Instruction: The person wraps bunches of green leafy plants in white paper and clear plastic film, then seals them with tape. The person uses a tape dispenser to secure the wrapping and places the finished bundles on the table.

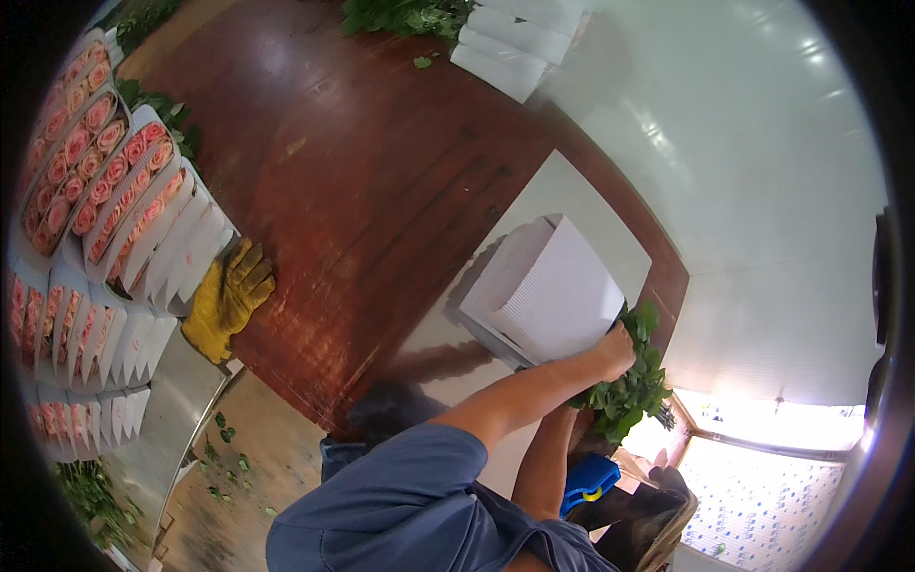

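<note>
A white corrugated cardboard wrap (565,300), folded into a box-like sleeve, lies on a pale board (593,207). Green leafy stems (632,393) stick out of its lower right end, and their cut ends show beyond the leaves. My left hand (618,352) is closed at the wrap's edge where the leaves come out; its fingertips are hidden. My right forearm (543,465) reaches up under the foliage, and leaves cover the right hand. Any flower heads inside the wrap are out of sight.
Wrapped bunches of pink roses (86,164) are stacked at the left. A yellow work glove (229,300) rests beside them on the red-brown table (343,171). White wraps (511,53) with foliage lie at the far end. A blue tool (592,482) sits near my right arm. A pale wall (736,179) borders the table.
</note>
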A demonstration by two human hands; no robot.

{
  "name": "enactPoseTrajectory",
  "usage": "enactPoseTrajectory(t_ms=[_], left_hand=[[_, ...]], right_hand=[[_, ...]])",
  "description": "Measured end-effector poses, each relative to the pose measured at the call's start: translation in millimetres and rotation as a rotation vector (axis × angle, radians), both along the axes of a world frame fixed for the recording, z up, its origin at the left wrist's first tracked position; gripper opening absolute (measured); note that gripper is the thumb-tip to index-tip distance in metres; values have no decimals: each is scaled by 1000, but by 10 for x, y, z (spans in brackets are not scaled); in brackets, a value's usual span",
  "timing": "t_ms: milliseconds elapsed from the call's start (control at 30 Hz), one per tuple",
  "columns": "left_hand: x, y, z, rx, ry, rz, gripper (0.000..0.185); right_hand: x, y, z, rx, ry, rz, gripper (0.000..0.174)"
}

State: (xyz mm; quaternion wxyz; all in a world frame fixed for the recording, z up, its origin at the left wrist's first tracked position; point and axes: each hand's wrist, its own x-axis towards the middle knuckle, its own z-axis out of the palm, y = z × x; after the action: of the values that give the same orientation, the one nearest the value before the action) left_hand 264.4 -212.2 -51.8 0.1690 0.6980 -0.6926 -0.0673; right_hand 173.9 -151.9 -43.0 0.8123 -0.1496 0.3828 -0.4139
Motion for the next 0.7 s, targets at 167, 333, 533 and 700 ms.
enactPoseTrajectory(t_ms=[167,333,533,700], left_hand=[[79,123,138,-49,28,-4,56],[36,707,464,-765,280,-163,47],[83,2972,60,-258,416,-110,42],[-178,3982,-339,74,299,-22,41]], right_hand=[[111,-90,-156,45,-64,18,48],[-515,4,-435,79,197,91,50],[-1919,1216,-435,-1112,1099,493,38],[-2275,1442,-550,-1571,1216,647,38]])
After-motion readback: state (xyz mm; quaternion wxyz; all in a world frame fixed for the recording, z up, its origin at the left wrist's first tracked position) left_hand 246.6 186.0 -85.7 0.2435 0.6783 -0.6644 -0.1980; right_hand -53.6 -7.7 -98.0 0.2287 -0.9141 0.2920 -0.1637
